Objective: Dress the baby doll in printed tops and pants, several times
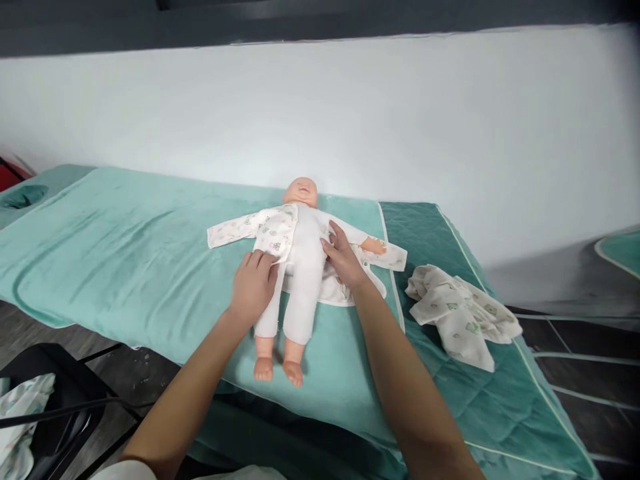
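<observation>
A baby doll (307, 253) in a white bodysuit lies on its back, head toward the wall and bare feet toward me. A printed baby jacket (274, 230) covers the picture-left side of its chest, and no doll hand shows at that sleeve's end. The jacket's other half lies spread beneath the doll, its sleeve behind the doll's bare hand (374, 245). My left hand (254, 283) is closed, its curled fingers gripping the jacket's lower front edge. With fingers apart, my right hand (344, 259) touches the side of the doll's torso.
Under the doll is a light green bed cover (150, 247), with a darker quilted cover (425, 227) at the right. A crumpled printed baby garment (463, 317) lies there. A black chair (75, 400) with printed cloth (25, 413) stands lower left. Behind the bed is a white wall (320, 113).
</observation>
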